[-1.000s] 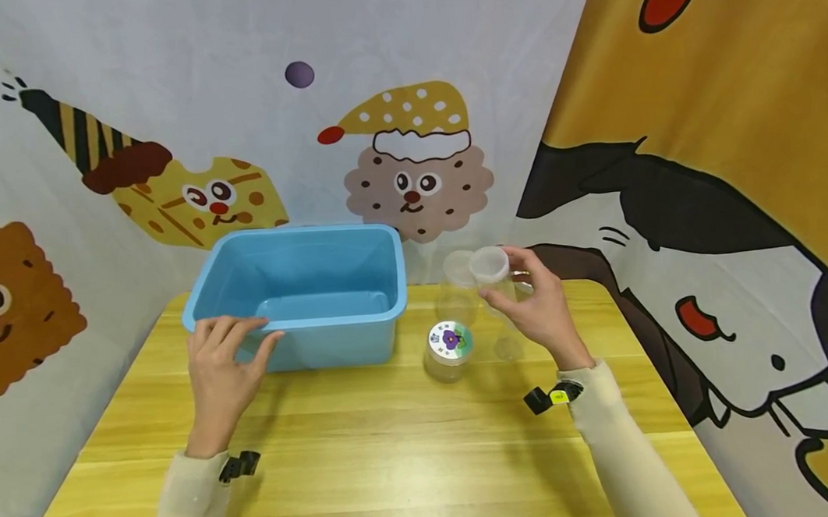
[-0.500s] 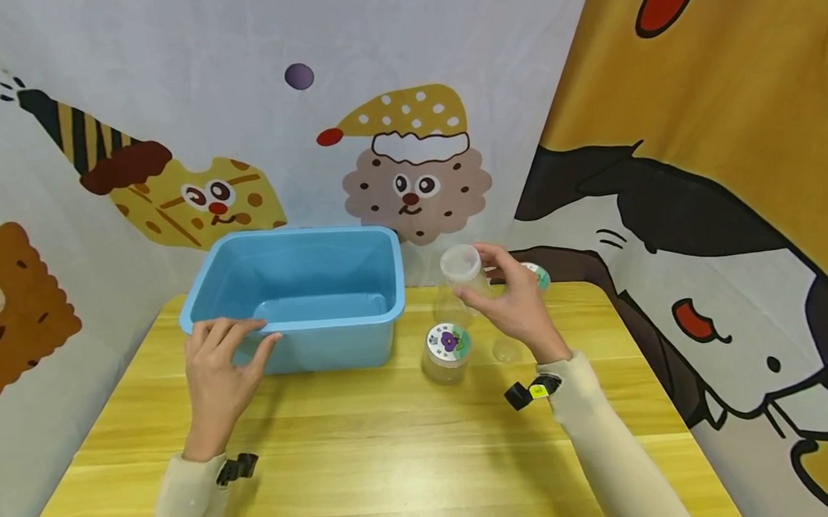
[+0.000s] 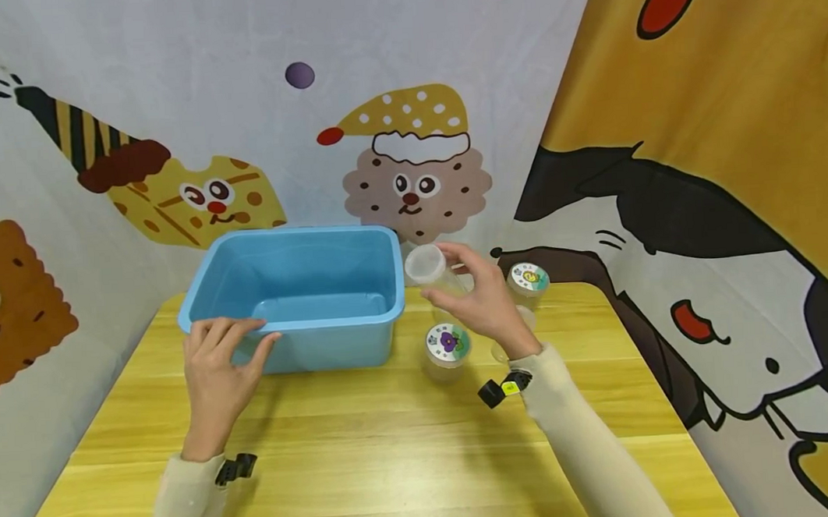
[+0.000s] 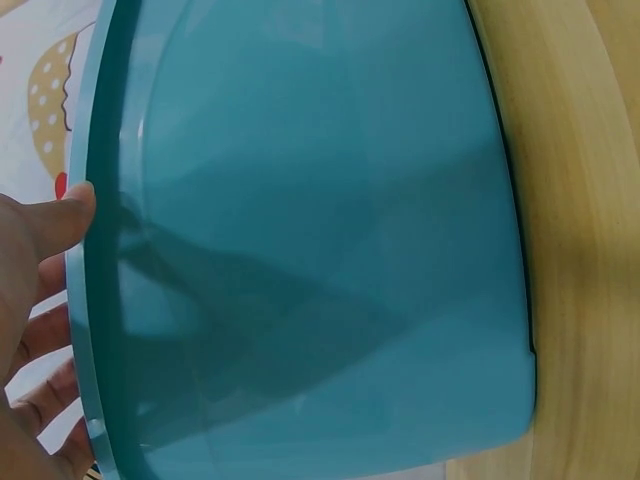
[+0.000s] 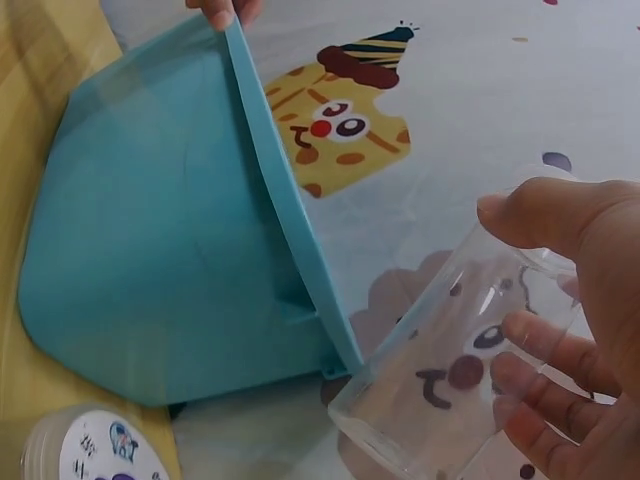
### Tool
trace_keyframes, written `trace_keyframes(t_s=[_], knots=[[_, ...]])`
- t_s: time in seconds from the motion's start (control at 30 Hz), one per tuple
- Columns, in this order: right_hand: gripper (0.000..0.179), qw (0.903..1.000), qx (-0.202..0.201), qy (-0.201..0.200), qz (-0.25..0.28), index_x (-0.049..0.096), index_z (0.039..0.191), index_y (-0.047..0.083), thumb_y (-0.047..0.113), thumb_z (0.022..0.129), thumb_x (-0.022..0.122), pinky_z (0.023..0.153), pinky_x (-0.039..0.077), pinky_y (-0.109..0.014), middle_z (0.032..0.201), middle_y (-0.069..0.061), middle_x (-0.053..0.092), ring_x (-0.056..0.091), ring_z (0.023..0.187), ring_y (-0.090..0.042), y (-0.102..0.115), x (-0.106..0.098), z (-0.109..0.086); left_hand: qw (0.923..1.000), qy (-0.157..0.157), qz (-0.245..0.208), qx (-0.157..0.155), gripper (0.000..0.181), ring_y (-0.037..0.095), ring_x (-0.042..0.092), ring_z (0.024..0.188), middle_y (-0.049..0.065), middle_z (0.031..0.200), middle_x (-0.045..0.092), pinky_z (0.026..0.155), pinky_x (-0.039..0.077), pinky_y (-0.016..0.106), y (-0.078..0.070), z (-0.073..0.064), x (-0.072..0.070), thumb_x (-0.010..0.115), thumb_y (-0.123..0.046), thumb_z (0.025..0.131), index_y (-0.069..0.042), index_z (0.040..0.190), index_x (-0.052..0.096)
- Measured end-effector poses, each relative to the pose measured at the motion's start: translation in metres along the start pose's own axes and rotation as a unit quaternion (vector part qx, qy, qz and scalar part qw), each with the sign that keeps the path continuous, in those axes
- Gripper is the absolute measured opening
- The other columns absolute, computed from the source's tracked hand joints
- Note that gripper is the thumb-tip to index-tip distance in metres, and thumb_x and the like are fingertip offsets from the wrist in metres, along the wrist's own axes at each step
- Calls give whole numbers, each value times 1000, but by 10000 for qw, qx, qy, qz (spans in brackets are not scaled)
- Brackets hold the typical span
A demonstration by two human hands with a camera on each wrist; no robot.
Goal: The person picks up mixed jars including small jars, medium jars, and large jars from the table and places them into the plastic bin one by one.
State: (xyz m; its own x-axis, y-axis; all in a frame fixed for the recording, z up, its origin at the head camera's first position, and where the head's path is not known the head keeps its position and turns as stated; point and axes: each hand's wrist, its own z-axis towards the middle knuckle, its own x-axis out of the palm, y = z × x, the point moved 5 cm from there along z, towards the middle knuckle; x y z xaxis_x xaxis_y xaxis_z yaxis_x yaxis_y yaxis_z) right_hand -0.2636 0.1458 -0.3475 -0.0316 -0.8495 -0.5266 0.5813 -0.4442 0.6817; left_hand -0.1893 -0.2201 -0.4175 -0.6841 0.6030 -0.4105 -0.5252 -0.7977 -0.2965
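My left hand [image 3: 220, 378] grips the near rim of a light blue plastic tub [image 3: 327, 345], thumb outside and fingers over the edge. In the left wrist view, the thumb [image 4: 62, 222] lies on the rim. My right hand [image 3: 479, 298] holds a clear plastic jar with a whitish lid [image 3: 425, 264] beside the tub's right side, thumb and fingers around its upper part. The right wrist view shows the see-through jar body [image 5: 440, 370] tilted, its bottom end overlapping the tub's corner. A jar with a purple flower label [image 3: 449, 344] stands on the table below it.
Another labelled jar [image 3: 529, 278], its label yellow and green, stands at the back right of the wooden table [image 3: 368, 464], partly behind my right hand. A printed cartoon curtain [image 3: 389, 49] hangs directly behind the table.
My right hand has moved left with the clear jar, from the back right towards the tub. The yellow-and-green labelled jar has come into view behind it. My left hand stays on the rim.
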Motion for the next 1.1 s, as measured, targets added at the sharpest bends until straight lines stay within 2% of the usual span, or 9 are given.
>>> trace_keyframes(t_s=[0.27, 0.5, 0.63, 0.87, 1.1], knots=[[66, 9994, -213, 248, -55, 59, 142, 24, 22, 82, 88, 98, 53, -48, 128, 3, 68, 62, 115, -15, 13, 14, 13, 10000, -23, 13, 8, 48, 39, 48, 83, 16, 88, 68, 78, 34, 51, 0, 1, 0, 69, -52, 94, -5, 99, 79], [64, 9973, -347, 606, -235, 58, 143, 25, 29, 85, 85, 101, 52, -43, 133, 7, 65, 59, 118, -11, 25, 29, 25, 10000, -27, 29, 11, 49, 39, 48, 83, 16, 88, 69, 77, 33, 51, 0, 0, -1, 69, -53, 95, -5, 99, 79], [65, 9944, -478, 827, -463, 57, 144, 22, 30, 86, 84, 101, 52, -43, 134, 4, 64, 59, 118, -15, 31, 36, 32, 10000, -13, -12, 13, 48, 39, 49, 83, 16, 88, 69, 77, 33, 50, 0, 1, 0, 70, -52, 94, -5, 99, 79], [66, 9833, -594, 1245, -1189, 56, 146, 22, 32, 87, 83, 103, 51, -38, 142, 3, 61, 55, 124, -18, 43, 50, 44, 10000, -8, 24, 10, 50, 38, 48, 83, 16, 89, 69, 77, 33, 50, -1, 1, 1, 68, -53, 95, -5, 99, 79], [64, 9639, -990, 1845, -1645, 53, 149, 25, 35, 91, 78, 105, 51, -38, 143, 1, 59, 52, 128, -19, 56, 67, 53, 10000, -34, 30, 19, 51, 38, 49, 82, 16, 89, 69, 76, 34, 50, -1, 1, 0, 68, -54, 95, -5, 99, 79]])
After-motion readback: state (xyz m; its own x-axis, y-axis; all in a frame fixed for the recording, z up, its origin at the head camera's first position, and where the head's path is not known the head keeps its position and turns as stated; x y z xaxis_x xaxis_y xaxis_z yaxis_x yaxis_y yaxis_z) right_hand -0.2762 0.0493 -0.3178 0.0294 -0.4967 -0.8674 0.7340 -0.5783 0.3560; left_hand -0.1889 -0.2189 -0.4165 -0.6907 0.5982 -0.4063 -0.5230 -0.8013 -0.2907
